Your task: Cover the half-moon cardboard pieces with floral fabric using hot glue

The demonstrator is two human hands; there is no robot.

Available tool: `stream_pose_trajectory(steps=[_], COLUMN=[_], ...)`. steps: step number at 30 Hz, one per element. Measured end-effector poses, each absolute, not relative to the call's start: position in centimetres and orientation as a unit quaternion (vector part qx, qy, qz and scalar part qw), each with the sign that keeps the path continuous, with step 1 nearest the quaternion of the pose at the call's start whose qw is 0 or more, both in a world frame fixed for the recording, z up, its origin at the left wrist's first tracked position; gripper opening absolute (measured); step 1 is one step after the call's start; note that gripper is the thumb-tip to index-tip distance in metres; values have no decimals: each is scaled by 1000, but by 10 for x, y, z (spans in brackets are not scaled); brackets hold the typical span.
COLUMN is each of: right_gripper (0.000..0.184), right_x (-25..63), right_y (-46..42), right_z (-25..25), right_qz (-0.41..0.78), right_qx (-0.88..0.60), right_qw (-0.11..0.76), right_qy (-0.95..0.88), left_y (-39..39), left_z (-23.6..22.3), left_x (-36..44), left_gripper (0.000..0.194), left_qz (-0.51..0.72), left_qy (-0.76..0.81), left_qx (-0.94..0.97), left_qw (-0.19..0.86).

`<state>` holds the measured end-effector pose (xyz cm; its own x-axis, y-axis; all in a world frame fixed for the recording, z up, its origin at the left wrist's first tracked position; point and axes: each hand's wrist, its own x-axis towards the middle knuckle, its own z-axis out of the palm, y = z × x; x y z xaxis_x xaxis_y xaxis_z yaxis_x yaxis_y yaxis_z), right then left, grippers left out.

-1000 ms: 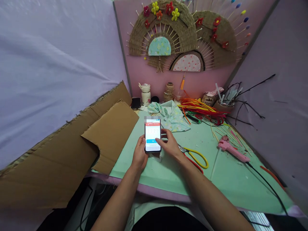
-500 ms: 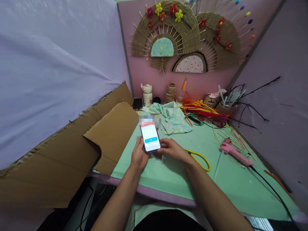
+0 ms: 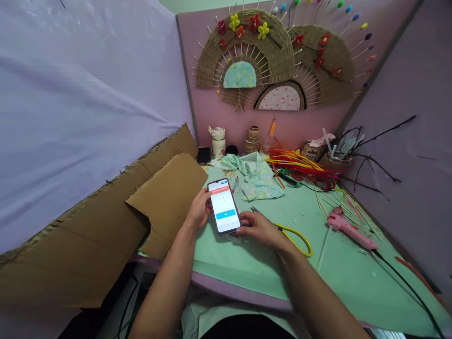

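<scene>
A smartphone (image 3: 225, 205) with a lit white screen, a red band near its top and a blue button is held upright over the table. My left hand (image 3: 199, 208) grips its left edge, thumb at the screen's upper left. At the lower right corner, my right hand (image 3: 257, 229) holds the phone between thumb and fingers. Yellow-handled scissors (image 3: 294, 239) lie partly under my right hand and wrist, their metal tips showing beyond the fingers. Behind the phone rests a crumpled green floral cloth (image 3: 259, 181).
Cardboard sheets (image 3: 169, 200) lean along the left. A pink glue gun (image 3: 349, 229) with a black cord lies at right, near thin sticks. Red and yellow pipe cleaners (image 3: 300, 162), a twine spool (image 3: 253, 140) and a white bottle (image 3: 218, 142) stand at the back. Woven fans (image 3: 243, 47) hang above.
My left hand has slid up the phone's left side, its thumb now over the screen. The phone sits slightly lower and to the right in view. The scissor tips have come into sight.
</scene>
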<state>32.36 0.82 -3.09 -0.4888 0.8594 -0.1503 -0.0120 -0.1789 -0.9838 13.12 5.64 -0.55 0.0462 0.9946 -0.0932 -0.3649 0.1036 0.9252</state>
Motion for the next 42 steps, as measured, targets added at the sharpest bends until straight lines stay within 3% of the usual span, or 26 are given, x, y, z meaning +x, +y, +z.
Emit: stream_pose_trajectory(steps=[8,13,20,35,42], right_gripper=[28,29,30,31,33], right_x=[322,321,321,322,321], right_y=[5,5,5,5,5], right_z=[-26,-28,-31,-31,-35], right_qz=[674,678,675,668,671], right_qx=[-382,-383,-385,-389,-390], right_qw=[315,305,298,296,293], right_qy=[-549,-548,-554,-560,-559], left_y=[59,57,57,56,57], left_z=[-14,-14,-17,-17,-16], left_x=[133,130,131,133,133], left_gripper=[17,29,29,15,27], left_qz=[567,549,556,574,566], left_qy=[432,417,422,436,443], left_qx=[368,365,355,369,344], left_qw=[598,626,621,587,604])
